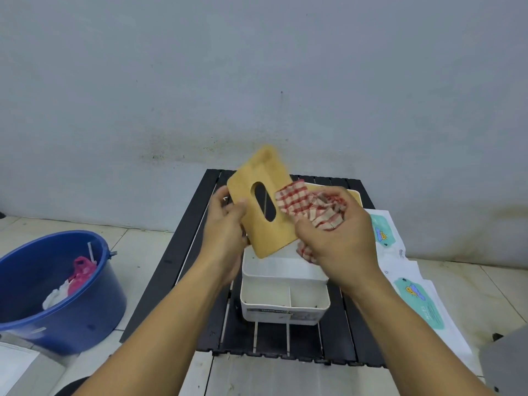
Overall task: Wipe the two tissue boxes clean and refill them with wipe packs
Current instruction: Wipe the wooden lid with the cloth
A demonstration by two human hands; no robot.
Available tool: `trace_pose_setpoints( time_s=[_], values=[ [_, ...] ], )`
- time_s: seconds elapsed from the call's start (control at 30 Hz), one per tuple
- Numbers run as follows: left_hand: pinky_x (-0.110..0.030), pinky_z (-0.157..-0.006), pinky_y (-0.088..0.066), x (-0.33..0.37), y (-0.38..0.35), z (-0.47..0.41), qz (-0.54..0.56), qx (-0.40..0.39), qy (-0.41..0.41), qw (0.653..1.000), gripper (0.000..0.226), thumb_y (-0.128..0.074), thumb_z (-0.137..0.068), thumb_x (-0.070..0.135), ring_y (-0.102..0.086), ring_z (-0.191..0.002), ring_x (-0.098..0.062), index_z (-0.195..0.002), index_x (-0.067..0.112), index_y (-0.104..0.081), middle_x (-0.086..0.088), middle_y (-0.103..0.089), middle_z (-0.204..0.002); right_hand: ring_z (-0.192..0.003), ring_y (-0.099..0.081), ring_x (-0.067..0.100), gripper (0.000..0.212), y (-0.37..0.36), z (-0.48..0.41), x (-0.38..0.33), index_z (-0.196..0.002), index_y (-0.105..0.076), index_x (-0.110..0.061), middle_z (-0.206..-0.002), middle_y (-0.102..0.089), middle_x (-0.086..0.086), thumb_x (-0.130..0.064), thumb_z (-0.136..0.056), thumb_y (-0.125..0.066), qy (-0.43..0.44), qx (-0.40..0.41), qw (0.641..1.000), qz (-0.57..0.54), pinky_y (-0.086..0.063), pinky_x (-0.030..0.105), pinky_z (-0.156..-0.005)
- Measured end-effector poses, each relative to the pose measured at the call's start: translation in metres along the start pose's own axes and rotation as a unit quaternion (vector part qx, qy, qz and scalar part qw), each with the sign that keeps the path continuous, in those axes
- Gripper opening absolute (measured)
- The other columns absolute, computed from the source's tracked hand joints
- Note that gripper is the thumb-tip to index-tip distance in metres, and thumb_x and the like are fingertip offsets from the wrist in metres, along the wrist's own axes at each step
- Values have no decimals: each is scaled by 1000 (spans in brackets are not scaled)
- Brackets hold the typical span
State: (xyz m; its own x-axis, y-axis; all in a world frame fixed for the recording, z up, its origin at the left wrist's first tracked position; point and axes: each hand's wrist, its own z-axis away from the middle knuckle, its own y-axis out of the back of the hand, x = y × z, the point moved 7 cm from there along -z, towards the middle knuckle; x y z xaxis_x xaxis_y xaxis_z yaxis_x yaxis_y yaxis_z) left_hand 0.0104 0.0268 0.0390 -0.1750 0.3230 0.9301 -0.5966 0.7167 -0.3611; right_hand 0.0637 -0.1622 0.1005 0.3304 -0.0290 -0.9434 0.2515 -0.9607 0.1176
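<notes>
I've got the wooden lid (261, 204) up in the air, tilted, my left hand (225, 224) pinching its left edge with thumb on the face and fingers behind. My right hand (337, 232) is bunched around the red checked cloth (308, 207), pressing it against the lid's right side, just beside the oval slot. So I'm mid-wipe on this lid.

Below my hands, the near tissue box (285, 295) sits open on the black slatted table (183, 252), lid off, and what I see of the inside looks bare, with 2 small compartments at its near end. No pack in it yet. A 2nd tissue box (353, 194) is at the far right, mostly hidden behind my right hand; I can't tell whether it's clean or filled.

The wipe packs (417, 295) lie on the floor to the right of the table, looking untouched. A blue bucket (63, 295) stands at left.

My read: early going, cleaning underway, all refilling ahead
</notes>
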Motion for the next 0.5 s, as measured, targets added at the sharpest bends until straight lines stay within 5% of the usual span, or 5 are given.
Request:
trace_pose_setpoints(
  time_s=[0.1, 0.17, 0.27, 0.43, 0.5],
  values=[
    [-46, -79, -62, -5, -19, 12, 20, -63, 66, 996, 85, -71, -76, 73, -72, -114, -32, -142, 22, -52, -10, -71, -127, -81, -70, 3, 38, -26, 22, -25, -106, -65, -32, -93, -70, -20, -18, -75, -82, 154, -74, 978, 116, -58, 24, -67],
    [-38, -73, -62, -2, -22, 19, 69, -80, 92, 990, 78, -65, -82, 76, -76, -88, -29, -112, 4, -68, -16, -74, -97, -88, -69, 7, 38, -43, 34, -27, -113, -66, -28, -98, -70, -13, -24, -78, -82, 199, -103, 962, 154, -57, 27, -74],
    [-31, -60, -60, -5, -24, 24, 165, -119, 104, 974, 69, -47, -94, 67, -71, -65, -22, -67, 8, -71, -10, -65, -68, -96, -64, 7, 32, -52, 37, -23, -112, -72, -24, -103, -64, -8, -37, -84, -79, 180, -114, 972, 98, -50, 16, -80],
    [-47, -106, -47, 0, -17, 25, 234, -111, 90, 962, 78, -52, -86, 70, -60, -112, -36, -126, 4, -62, -22, -59, -122, -91, -61, 7, 30, -58, 41, -20, -110, -74, -23, -100, -59, -9, -44, -90, -69, 221, -110, 957, 155, -53, 26, -77],
    [-49, -114, -41, 1, -22, 27, 249, -134, 97, 954, 77, -52, -87, 68, -58, -120, -38, -131, 4, -59, -22, -59, -125, -89, -62, 8, 28, -55, 38, -16, -110, -73, -22, -100, -62, -8, -42, -92, -67, 229, -99, 950, 186, -55, 34, -73]
  ],
)
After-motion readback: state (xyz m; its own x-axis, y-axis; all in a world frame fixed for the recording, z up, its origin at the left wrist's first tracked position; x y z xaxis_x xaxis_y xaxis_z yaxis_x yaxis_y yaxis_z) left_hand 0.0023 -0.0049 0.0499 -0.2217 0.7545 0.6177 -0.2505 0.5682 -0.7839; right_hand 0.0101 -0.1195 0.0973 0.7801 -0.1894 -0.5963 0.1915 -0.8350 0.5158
